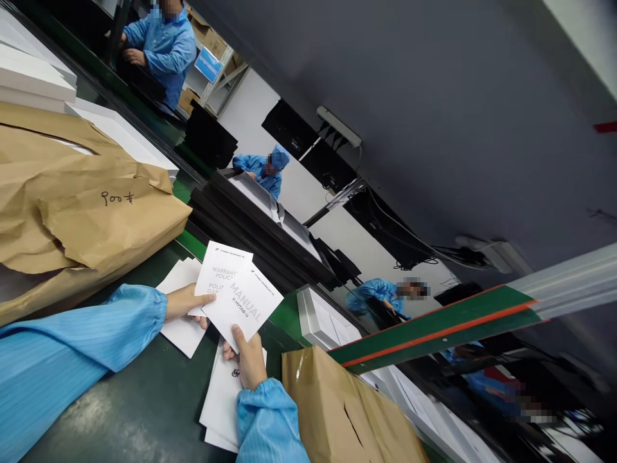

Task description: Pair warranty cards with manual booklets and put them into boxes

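The right hand (249,360), at 6 o'clock in the frame, grips the manual booklet (247,305) by its lower edge; the fingers are closed on it, thumb on the printed face. The booklet is white, tilted, and marked "MANUAL". Directly beneath the right hand, a stack of white booklets (222,402) lies flat on the dark green counter (144,411).

The left hand (186,303), at 9 o'clock from the manual booklet, holds the warranty card (220,270); its fingers are closed on the card's left edge. The manual booklet overlaps the warranty card's lower right corner. Below the left hand, more white sheets (179,334) lie on the counter. Both forearms wear blue sleeves.

At 4 o'clock from the right hand stands a torn brown paper package (337,411). At 10 o'clock from the left hand lies a larger brown paper wrapping (72,206), crumpled and bearing handwritten marks. White flat boxes (33,71) are stacked beyond it at 11 o'clock.

Farther out, at 12 o'clock, a dark conveyor section (250,225) runs diagonally. Three people in blue garments (164,45) work along the far side, well apart from the counter. A green and red rail (434,328) crosses at 3 o'clock.
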A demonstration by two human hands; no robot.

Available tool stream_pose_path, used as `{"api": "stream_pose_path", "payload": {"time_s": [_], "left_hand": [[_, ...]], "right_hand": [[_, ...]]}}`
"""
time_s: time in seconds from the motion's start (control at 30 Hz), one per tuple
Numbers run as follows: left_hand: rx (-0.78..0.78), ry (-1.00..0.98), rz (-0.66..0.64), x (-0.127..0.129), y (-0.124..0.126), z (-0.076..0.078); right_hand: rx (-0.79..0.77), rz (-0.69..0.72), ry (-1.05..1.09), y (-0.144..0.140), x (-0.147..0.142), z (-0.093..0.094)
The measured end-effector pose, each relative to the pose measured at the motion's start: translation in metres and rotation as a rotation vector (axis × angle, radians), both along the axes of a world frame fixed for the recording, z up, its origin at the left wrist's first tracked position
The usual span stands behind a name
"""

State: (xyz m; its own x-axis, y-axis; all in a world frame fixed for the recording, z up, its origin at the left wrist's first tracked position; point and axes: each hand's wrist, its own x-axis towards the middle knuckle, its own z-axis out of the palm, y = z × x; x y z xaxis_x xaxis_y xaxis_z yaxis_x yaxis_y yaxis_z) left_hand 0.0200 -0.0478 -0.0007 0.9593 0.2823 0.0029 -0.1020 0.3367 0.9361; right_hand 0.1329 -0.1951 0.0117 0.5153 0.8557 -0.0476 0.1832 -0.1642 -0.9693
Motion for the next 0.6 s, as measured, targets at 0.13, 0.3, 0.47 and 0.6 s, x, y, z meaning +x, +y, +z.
{"api": "stream_pose_path", "payload": {"time_s": [0.13,0.3,0.47,0.6], "left_hand": [[-0.009,-0.002,0.007,-0.0008,-0.0013,0.0016],[-0.022,-0.024,0.046,-0.0024,-0.0043,0.0051],[-0.024,0.007,0.007,-0.0027,-0.0029,0.0057],[-0.025,0.018,0.004,-0.0024,-0.0033,0.0054]], "right_hand": [[0.011,0.004,-0.002,0.0000,0.0006,-0.0005],[0.014,0.004,-0.015,0.0004,0.0010,-0.0013],[-0.001,-0.012,-0.048,0.0000,-0.0022,0.0017],[-0.010,-0.038,-0.066,-0.0007,-0.0060,0.0055]]}}
